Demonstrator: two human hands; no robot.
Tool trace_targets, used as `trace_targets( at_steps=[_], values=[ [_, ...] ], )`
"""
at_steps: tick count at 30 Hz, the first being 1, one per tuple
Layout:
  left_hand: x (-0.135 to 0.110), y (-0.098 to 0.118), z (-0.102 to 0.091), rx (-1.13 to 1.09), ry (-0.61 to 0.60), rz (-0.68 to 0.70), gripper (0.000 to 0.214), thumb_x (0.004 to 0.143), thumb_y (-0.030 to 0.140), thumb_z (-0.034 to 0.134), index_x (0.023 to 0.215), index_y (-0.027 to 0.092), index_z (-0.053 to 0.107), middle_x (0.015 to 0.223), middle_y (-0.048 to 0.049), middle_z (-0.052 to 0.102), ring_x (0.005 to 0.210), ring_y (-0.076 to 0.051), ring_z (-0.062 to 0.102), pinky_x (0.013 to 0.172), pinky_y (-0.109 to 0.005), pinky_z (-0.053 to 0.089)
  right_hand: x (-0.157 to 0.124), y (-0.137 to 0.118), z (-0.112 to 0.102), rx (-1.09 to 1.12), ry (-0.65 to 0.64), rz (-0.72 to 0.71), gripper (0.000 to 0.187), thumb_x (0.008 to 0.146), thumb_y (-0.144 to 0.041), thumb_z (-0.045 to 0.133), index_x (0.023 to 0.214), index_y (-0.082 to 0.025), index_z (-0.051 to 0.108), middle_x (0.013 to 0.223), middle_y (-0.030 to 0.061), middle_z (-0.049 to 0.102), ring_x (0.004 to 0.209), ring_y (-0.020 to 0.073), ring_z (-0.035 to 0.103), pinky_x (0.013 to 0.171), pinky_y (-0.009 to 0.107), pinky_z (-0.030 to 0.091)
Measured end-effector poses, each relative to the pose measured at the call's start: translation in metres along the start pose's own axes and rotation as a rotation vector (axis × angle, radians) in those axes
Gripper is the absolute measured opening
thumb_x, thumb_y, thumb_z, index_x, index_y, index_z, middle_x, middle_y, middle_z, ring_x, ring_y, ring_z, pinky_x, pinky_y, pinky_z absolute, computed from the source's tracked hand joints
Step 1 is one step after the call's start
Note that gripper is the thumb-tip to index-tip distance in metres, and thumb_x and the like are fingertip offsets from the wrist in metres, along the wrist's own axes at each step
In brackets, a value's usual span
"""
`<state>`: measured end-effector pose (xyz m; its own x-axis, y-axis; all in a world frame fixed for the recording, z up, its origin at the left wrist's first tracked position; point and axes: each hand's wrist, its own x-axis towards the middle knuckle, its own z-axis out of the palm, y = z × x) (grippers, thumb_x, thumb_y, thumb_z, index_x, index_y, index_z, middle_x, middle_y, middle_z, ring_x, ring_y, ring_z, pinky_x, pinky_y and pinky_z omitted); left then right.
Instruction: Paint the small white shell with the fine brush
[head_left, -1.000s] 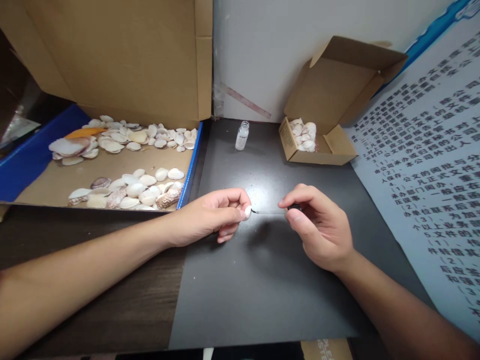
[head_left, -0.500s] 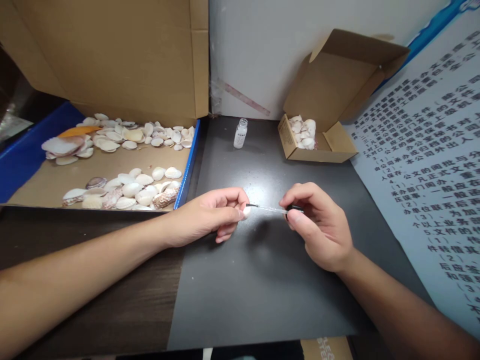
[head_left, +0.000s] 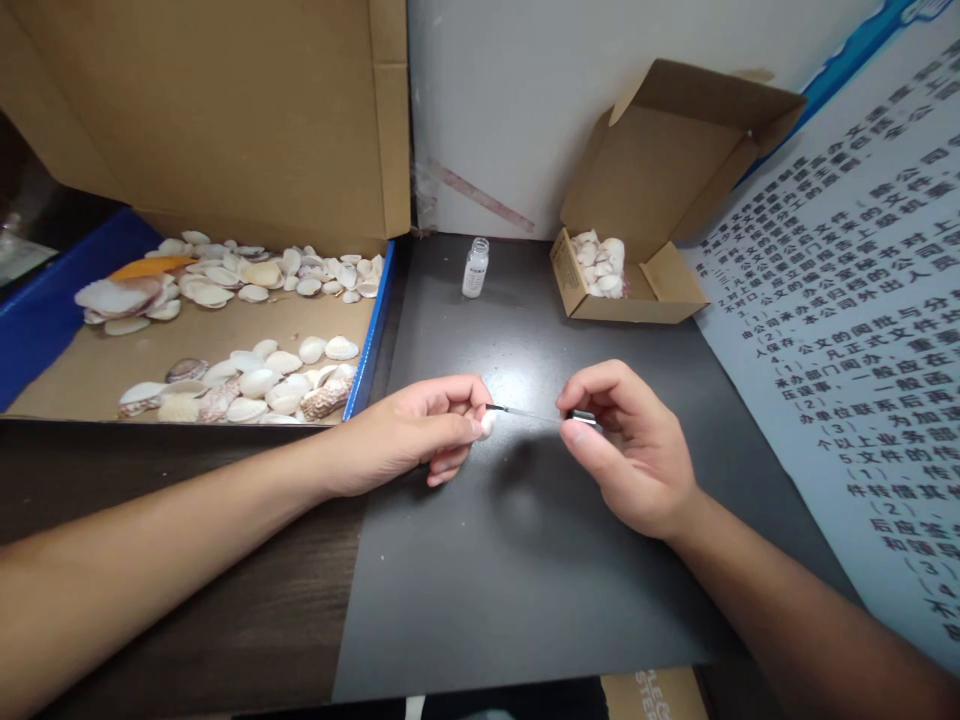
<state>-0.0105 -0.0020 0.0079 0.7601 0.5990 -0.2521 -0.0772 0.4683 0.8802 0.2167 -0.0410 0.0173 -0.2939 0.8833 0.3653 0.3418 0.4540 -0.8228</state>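
Note:
Between the thumb and fingers of my left hand (head_left: 439, 425) is a small white seashell (head_left: 488, 424), mostly covered by the fingertips. My right hand (head_left: 630, 450) pinches the black cap of a brush applicator (head_left: 579, 417). Its thin clear stem points left, and the dark bristle tip lies at the upper edge of the shell, seemingly touching it. Behind the hands, a small uncapped glass bottle (head_left: 475, 270) with a white label stands upright on the dark grey mat (head_left: 450, 600).
A large blue-edged cardboard box (head_left: 187, 340) with its lid raised holds many shells in two groups at left. At the back right, a small open carton (head_left: 637, 307) contains white shells. A sheet with printed characters (head_left: 825, 400) stands along the right side.
The brush in my right hand has shifted slightly left along the shell, its stem tilting a little. My left hand keeps its hold on the shell. The whole view has drifted slightly.

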Motion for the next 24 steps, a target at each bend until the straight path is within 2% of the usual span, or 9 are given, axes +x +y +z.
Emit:
trace_targets(
  at_steps=[5, 11, 17, 24],
  values=[
    [0.0005, 0.0002, -0.0003, -0.005, 0.016, -0.004, 0.013, 0.092, 0.021, 0.058, 0.083, 0.019, 0.048, 0.055, 0.0093, 0.04, 0.047, -0.006, 0.038, 0.047, -0.017, 0.038, 0.0034, -0.004, -0.0001, -0.072, -0.06, -0.025, 0.007, 0.091, -0.016, 0.058, 0.087, -0.021, 0.056, 0.074, -0.0034, 0.055, 0.061, 0.0094, 0.05, 0.057, 0.022, 0.043],
    [-0.0001, -0.0008, -0.0021, 0.013, -0.009, -0.003, 0.012, 0.093, 0.023, 0.057, 0.083, 0.018, 0.05, 0.055, 0.009, 0.038, 0.048, -0.006, 0.038, 0.048, -0.018, 0.039, 0.0054, -0.0055, -0.0009, -0.14, -0.039, -0.009, 0.009, 0.089, -0.013, 0.058, 0.082, -0.02, 0.056, 0.072, -0.0039, 0.055, 0.059, 0.0083, 0.048, 0.056, 0.021, 0.04],
    [-0.0005, 0.0005, -0.001, 0.002, -0.003, 0.0, 0.013, 0.092, 0.023, 0.058, 0.083, 0.018, 0.05, 0.056, 0.0091, 0.039, 0.048, -0.006, 0.038, 0.048, -0.019, 0.039, 0.0037, -0.0037, -0.0012, -0.031, -0.099, -0.038, 0.006, 0.094, -0.018, 0.054, 0.089, -0.021, 0.056, 0.073, -0.0031, 0.055, 0.061, 0.0097, 0.049, 0.057, 0.023, 0.042],
    [-0.0016, 0.0014, -0.0006, 0.024, 0.007, -0.011, 0.011, 0.091, 0.022, 0.058, 0.084, 0.018, 0.05, 0.056, 0.0091, 0.039, 0.048, -0.007, 0.038, 0.049, -0.019, 0.038, 0.0016, -0.0038, -0.0017, 0.012, -0.091, -0.029, 0.007, 0.091, -0.019, 0.058, 0.096, -0.022, 0.055, 0.075, -0.0019, 0.055, 0.061, 0.0117, 0.052, 0.056, 0.024, 0.046]
  ],
)
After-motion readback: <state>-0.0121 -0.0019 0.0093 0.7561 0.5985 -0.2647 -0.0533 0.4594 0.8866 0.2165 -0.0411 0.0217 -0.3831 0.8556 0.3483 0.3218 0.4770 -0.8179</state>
